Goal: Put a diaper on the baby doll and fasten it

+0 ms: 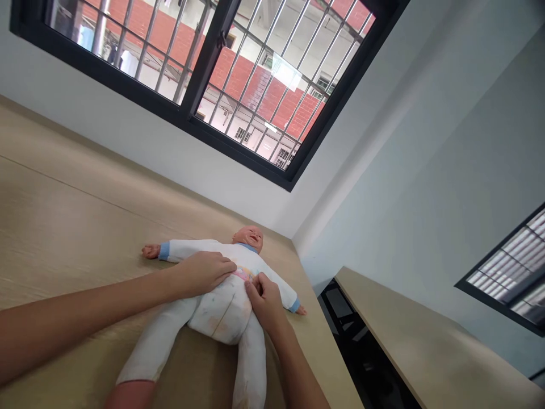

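Observation:
A baby doll (247, 234) lies on its back on a wooden table, its arms spread and its legs toward me. It wears a white top with blue cuffs (164, 250) and white leggings (251, 363). Around its hips is a white diaper (221, 312) with a colourful waist strip (244, 274). My left hand (208, 271) rests on the doll's belly at the diaper's waist, fingers laid out flat. On the other side, my right hand (266, 298) pinches the diaper's waist edge between thumb and curled fingers. Exactly what lies under the fingertips is hidden.
The light wooden table (63, 227) meets a white wall at the back. A dark-framed window (187, 113) with metal bars is above it. Past a dark gap on the right stands another wooden table (409, 329). A second window (511, 272) is at far right.

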A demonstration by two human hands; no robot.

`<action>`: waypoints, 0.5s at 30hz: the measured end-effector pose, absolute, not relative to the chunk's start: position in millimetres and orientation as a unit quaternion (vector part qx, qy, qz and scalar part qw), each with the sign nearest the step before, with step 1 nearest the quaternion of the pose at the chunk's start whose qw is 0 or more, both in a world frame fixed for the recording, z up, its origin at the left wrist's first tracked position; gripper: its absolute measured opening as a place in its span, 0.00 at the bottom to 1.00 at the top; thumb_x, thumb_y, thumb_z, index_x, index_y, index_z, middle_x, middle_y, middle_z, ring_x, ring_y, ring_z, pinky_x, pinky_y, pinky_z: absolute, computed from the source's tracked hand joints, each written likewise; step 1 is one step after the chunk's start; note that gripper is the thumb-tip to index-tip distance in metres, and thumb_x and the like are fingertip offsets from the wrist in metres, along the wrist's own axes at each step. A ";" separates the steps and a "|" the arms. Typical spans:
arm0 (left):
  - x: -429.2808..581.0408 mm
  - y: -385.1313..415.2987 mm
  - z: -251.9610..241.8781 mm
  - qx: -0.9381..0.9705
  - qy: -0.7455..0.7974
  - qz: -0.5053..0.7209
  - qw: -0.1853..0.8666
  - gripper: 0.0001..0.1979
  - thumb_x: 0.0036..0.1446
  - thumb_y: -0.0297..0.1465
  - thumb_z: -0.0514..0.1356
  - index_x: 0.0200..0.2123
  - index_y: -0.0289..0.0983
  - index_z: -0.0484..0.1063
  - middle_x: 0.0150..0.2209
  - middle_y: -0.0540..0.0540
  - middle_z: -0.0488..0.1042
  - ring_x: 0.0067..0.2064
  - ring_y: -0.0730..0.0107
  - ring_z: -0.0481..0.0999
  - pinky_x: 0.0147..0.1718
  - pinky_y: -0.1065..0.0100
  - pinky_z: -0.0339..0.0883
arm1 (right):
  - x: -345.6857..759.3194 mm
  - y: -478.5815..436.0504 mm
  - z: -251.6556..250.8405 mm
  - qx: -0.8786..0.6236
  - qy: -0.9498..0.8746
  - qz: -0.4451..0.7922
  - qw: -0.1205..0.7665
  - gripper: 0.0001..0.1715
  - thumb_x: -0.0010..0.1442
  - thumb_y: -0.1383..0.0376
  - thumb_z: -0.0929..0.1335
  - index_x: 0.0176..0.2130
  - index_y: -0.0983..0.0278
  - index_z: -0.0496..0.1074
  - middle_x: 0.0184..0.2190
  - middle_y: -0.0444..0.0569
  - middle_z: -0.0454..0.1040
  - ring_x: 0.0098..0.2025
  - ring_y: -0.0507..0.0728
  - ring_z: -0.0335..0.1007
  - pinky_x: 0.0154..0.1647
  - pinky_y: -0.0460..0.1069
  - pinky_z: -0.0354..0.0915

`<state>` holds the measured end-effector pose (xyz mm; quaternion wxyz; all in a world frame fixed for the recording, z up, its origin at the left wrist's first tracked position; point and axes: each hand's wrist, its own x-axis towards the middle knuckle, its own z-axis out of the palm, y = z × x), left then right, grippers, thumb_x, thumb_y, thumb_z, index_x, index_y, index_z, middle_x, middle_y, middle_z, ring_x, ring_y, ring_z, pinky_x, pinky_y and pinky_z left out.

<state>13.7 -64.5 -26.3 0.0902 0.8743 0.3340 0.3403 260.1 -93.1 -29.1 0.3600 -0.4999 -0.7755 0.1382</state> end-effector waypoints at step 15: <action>20.7 -53.8 -24.6 0.850 0.384 0.349 0.087 0.11 0.67 0.33 0.56 0.41 0.36 0.77 0.41 0.45 0.77 0.44 0.60 0.73 0.46 0.64 0.62 | 274.1 -85.9 -26.7 -0.618 -0.741 0.036 0.261 0.14 0.63 0.68 0.64 0.26 0.59 0.59 0.24 0.44 0.69 0.28 0.55 0.59 0.29 0.49 0.47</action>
